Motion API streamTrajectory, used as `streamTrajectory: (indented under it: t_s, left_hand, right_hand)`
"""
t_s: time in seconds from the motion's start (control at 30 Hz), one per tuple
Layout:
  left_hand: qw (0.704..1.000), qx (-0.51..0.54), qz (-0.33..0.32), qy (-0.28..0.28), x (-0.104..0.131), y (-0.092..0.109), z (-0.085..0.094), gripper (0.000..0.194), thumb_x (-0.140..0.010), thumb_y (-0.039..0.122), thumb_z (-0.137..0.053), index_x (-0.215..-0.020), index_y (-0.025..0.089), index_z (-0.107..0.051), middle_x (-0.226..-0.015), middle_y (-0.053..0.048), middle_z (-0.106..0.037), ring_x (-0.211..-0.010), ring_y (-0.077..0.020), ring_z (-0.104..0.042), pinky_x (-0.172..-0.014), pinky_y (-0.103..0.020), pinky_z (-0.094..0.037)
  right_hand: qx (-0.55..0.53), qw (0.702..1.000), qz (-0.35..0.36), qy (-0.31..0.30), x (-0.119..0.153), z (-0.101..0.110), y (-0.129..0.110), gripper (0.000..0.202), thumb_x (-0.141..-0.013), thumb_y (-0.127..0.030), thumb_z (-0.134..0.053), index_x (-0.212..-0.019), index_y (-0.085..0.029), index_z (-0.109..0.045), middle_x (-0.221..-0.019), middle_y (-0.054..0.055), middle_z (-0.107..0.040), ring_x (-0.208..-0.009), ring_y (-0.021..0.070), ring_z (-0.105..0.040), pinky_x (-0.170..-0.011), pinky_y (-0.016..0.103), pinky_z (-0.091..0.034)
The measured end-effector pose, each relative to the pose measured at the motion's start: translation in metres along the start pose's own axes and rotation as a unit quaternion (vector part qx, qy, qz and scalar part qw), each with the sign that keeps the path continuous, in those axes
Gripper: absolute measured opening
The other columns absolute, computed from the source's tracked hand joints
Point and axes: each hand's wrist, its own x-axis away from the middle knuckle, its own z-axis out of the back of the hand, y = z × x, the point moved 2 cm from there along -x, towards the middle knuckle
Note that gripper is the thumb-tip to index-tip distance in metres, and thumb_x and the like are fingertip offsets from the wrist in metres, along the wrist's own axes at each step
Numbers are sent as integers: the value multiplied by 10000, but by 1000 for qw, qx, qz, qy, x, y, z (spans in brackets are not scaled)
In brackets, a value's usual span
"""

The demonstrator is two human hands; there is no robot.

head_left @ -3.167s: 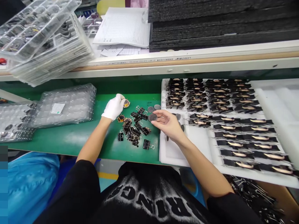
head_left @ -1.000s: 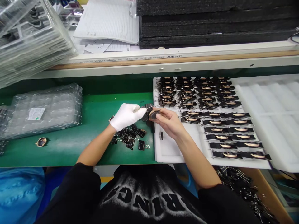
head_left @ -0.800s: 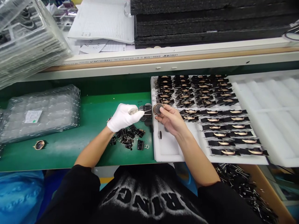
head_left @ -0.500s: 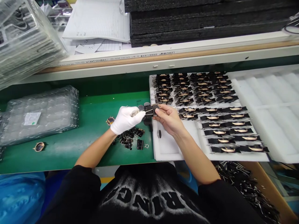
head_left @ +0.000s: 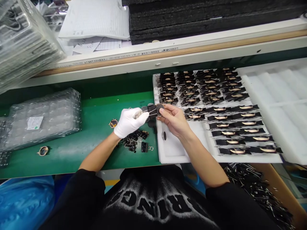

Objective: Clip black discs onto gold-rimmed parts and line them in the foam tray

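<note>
My left hand (head_left: 129, 122), in a white glove, pinches the wire handles of a black binder clip (head_left: 153, 110). Bare, my right hand (head_left: 174, 119) grips a dark round piece at the clip's right side between thumb and fingers. Both hands meet over the left edge of a white foam tray (head_left: 165, 156). Just below my left hand lies a pile of binder clips (head_left: 133, 140), with a single clip (head_left: 145, 147) beside it. A watch case (head_left: 113, 123) rests left of the glove. Rows of clipped watch cases (head_left: 211, 86) fill much of the tray.
Clear plastic trays (head_left: 45, 118) are stacked at the left, near another watch case (head_left: 43, 150). A white ledge (head_left: 100, 65) runs across the back, below black foam sheets (head_left: 182, 19). A cardboard box (head_left: 283, 191) of clips stands at the lower right.
The view has shifted slightly, so the tray and clear trays appear a little displaced. Both hands keep nearly the same hold on the clip and the round piece.
</note>
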Motion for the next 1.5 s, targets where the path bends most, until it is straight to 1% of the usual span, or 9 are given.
streamTrajectory:
  t_s: [0.13,0.3,0.43,0.53,0.7,0.8,1.0,1.13,1.5]
  left_hand:
    - [993,-17,-6,-117,-9,-11,16,547,-1045,544,-412,-747,176,-686,-615,2,-603,-562,-122,-531,-580,-265,-380]
    - [906,-373,-89,-178,-19,-37,18,478,-1020,578,-506,-1259,220,-713,-972,-97,-725,-798,-236,-660,-680,-332,-376]
    - [877,-392,-100,-260,-20,-48,9,388,-1035,469,-521,-874,180,-724,-818,-67,-672,-721,-214,-611,-666,-340,-343]
    - [939,-264,-64,-211,-20,-41,14,392,-1008,427,-562,-703,185,-602,-723,-10,-613,-644,-150,-535,-643,-314,-347]
    - [996,-35,61,47,-13,-17,17,355,-955,454,-610,-712,203,-550,-649,30,-560,-604,-114,-485,-602,-269,-386]
    - [997,39,61,10,-7,-6,8,389,-949,500,-602,-699,208,-547,-625,30,-562,-570,-109,-481,-565,-260,-394]
    - [980,-182,50,-66,-9,-3,19,338,-845,535,-679,-933,213,-628,-716,22,-637,-613,-139,-540,-595,-281,-374]
    - [977,-144,53,-149,-10,-8,17,389,-891,536,-595,-692,207,-536,-595,33,-534,-566,-119,-451,-558,-274,-302]
    - [999,35,20,-36,-12,-14,24,460,-862,458,-647,-541,192,-452,-552,34,-409,-548,-96,-350,-526,-264,-286]
  right_hand:
    - [-40,999,6,5,-3,1,-2,405,-600,-460,-996,-846,-222,-779,-873,-6,-772,-791,122,-704,-735,253,-629]
    - [-105,993,-8,46,-9,5,-2,457,-546,-478,-1012,-798,-240,-714,-794,-42,-729,-729,140,-709,-648,270,-614]
    - [-60,997,-54,17,-8,3,1,431,-584,-476,-993,-833,-227,-744,-801,-19,-729,-738,141,-701,-621,245,-577]
    - [-25,996,-82,-36,-3,-1,2,401,-602,-453,-984,-843,-207,-780,-852,13,-746,-806,151,-698,-675,248,-574]
    - [41,990,-74,-113,4,-5,7,348,-729,-472,-918,-957,-228,-820,-1151,75,-766,-984,197,-699,-762,290,-584]
    - [64,986,-37,-149,5,-6,12,335,-781,-497,-881,-982,-235,-821,-1110,66,-778,-986,204,-702,-840,326,-585]
    - [132,976,53,-164,2,-4,14,337,-834,-507,-835,-1032,-234,-824,-1042,56,-791,-1017,219,-707,-974,365,-546]
    - [178,967,68,-168,4,-5,10,348,-846,-531,-810,-1018,-228,-817,-1030,58,-788,-983,223,-707,-930,372,-561]
    - [211,963,59,-155,7,0,-5,242,-883,-446,-781,-950,-216,-751,-862,18,-724,-716,155,-651,-708,308,-546]
